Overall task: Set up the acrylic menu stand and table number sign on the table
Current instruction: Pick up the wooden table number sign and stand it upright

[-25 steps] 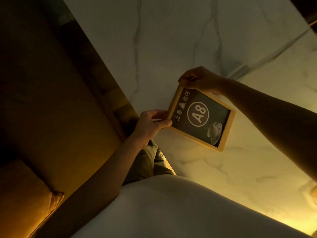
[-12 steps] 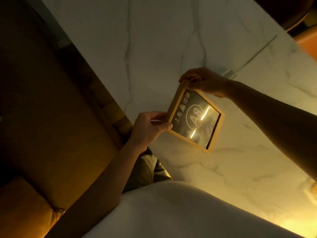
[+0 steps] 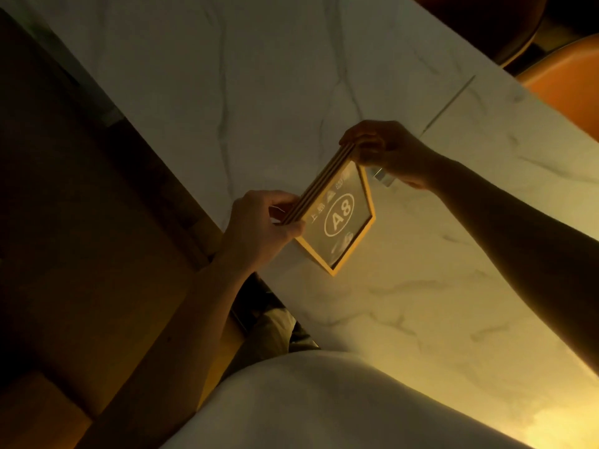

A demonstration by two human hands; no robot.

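A wood-framed table number sign (image 3: 340, 218) sits just right of the frame's centre, held between two bare hands above a white marble-look table (image 3: 259, 76). The sign is a small rectangle with a pale yellow-lit wooden border; its dark glossy face carries a white "A8" inside a white oval ring, a row of small white characters along one short side, and a faint pale picture near the opposite end that is too washed out by glare to read. The sign is turned diagonally in the picture and tilted so that its upper-left long edge faces the camera, showing that edge as several thin stacked layers of wood. Whether its lower corner touches the tabletop cannot be told.

The left hand (image 3: 262, 225), at the centre of the frame, is closed on the lower-left end of that layered edge, thumb on the front and fingers curled behind. The right hand (image 3: 389, 150), above and right of centre, is curled around the upper corner of the frame. Just below the right hand a small clear acrylic piece (image 3: 382, 176) shows against the tabletop. An orange chair seat (image 3: 570, 85) fills the upper right corner beyond the table.
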